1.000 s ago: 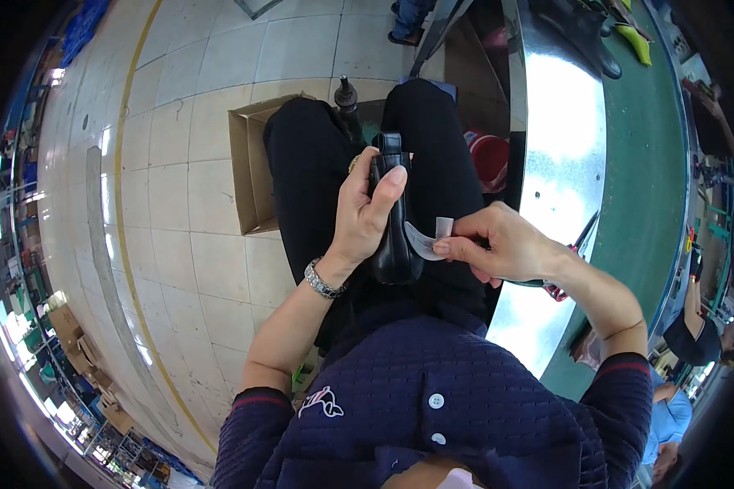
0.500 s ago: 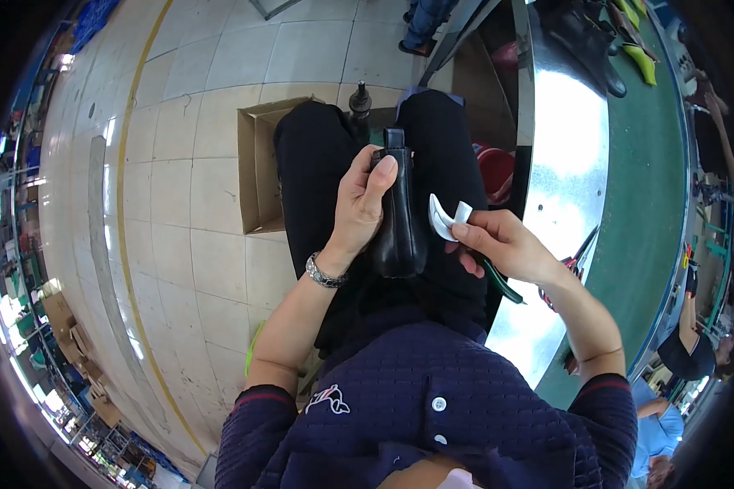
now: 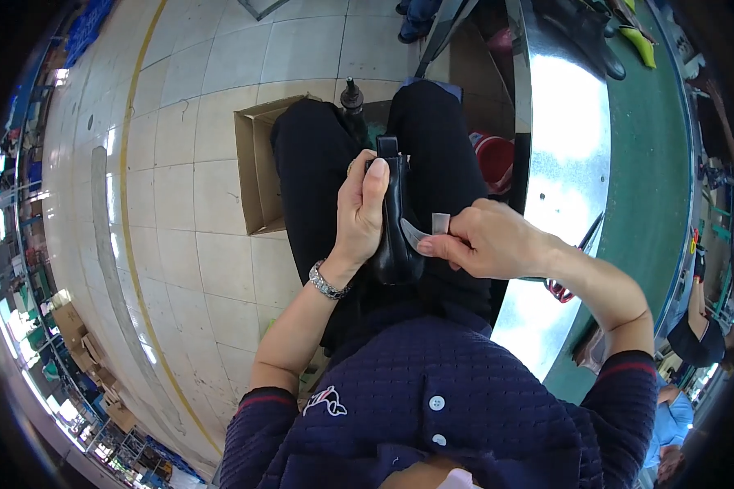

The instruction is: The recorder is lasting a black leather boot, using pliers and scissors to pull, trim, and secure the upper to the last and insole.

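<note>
My left hand [image 3: 360,208] is wrapped round the upper end of a black leather shoe or boot piece [image 3: 397,244], thumb on top. The piece is held upright over my lap, its rounded end toward me and a short black tab at the far end. My right hand [image 3: 497,240] is closed on a pale, curved strip [image 3: 416,234], whose tip meets or nearly meets the right side of the black piece. A second whitish end [image 3: 440,223] stands up by my fingers. A bit of a green handle shows beneath my right wrist, mostly hidden.
An open cardboard box [image 3: 257,171] stands left of my legs. A dark metal post [image 3: 351,96] rises by my left knee. At right are a red bucket [image 3: 493,155], a shiny metal bench edge [image 3: 559,179] and a green surface [image 3: 648,155] with black boots [image 3: 583,37].
My right hand has turned over and brought the pale strip leftward to the black piece. The green handle under that hand has become mostly hidden. My left hand keeps its hold.
</note>
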A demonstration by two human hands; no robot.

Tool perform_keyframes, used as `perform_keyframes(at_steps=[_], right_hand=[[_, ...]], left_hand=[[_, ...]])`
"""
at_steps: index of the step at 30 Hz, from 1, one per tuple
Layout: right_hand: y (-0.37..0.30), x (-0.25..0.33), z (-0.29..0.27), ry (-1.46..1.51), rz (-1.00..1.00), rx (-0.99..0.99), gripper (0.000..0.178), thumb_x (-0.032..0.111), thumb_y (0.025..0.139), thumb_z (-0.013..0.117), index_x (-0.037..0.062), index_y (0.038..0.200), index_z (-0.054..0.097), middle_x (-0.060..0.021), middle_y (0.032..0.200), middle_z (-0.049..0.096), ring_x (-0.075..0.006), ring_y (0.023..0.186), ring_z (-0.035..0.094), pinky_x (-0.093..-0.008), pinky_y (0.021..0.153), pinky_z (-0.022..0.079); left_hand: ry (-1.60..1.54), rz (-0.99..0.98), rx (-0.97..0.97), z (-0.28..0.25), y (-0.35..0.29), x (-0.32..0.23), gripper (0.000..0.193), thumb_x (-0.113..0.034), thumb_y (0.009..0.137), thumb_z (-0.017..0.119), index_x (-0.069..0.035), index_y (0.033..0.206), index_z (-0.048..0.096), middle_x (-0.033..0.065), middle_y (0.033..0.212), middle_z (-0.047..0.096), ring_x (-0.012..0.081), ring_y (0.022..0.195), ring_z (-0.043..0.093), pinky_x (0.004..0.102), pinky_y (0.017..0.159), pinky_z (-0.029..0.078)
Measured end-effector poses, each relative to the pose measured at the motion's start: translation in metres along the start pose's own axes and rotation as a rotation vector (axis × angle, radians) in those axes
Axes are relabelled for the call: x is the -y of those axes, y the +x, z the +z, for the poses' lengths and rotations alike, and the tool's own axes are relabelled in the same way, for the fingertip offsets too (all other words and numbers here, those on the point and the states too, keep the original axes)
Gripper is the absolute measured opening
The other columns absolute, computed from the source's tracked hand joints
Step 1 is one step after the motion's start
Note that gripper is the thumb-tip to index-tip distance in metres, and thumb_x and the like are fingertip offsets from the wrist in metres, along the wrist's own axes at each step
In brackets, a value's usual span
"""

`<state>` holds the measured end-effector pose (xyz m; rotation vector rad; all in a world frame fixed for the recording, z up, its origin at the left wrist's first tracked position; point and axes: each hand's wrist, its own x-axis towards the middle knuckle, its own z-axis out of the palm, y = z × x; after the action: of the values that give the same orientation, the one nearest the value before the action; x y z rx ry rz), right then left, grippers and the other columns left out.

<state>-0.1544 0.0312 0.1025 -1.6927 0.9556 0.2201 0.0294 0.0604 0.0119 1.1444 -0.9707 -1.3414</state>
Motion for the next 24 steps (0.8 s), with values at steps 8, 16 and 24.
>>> perform_keyframes(at_steps=[8,16,24], right_hand=[[-0.010,0.001,0.007,-0.333,0.005,-0.343,0.048,0.038,0.097,0.053,-0.0016,0.075,0.068,-0.0163,0.063,0.064,-0.0309,0.057,0.065,-0.0391,0.056,0.052],[-0.056,-0.158,0.022,-0.438,0.609,-0.895,0.029,0.016,0.099,0.051,0.0041,0.125,0.058,-0.0187,0.092,0.066,-0.0273,0.077,0.068,-0.0391,0.064,0.054],[-0.029,-0.125,0.028,-0.429,0.407,-1.114,0.036,0.017,0.092,0.063,0.0062,0.126,0.060,-0.0171,0.130,0.055,-0.0323,0.113,0.059,-0.0421,0.084,0.056]], left_hand=[[-0.065,0.025,0.017,-0.006,0.020,0.005,0.026,-0.025,0.102,0.048,-0.005,0.086,0.052,-0.0079,0.076,0.041,0.0014,0.069,0.033,0.0181,0.062,0.031],[-0.163,-0.037,0.068,-0.018,0.026,0.009,0.025,-0.026,0.102,0.050,-0.005,0.089,0.054,-0.0092,0.078,0.042,0.0005,0.071,0.034,0.0167,0.066,0.031],[-0.219,-0.241,0.118,-0.013,0.002,0.006,0.048,-0.041,0.096,0.057,-0.003,0.123,0.046,0.0002,0.110,0.048,0.0075,0.101,0.045,0.0223,0.093,0.035]])
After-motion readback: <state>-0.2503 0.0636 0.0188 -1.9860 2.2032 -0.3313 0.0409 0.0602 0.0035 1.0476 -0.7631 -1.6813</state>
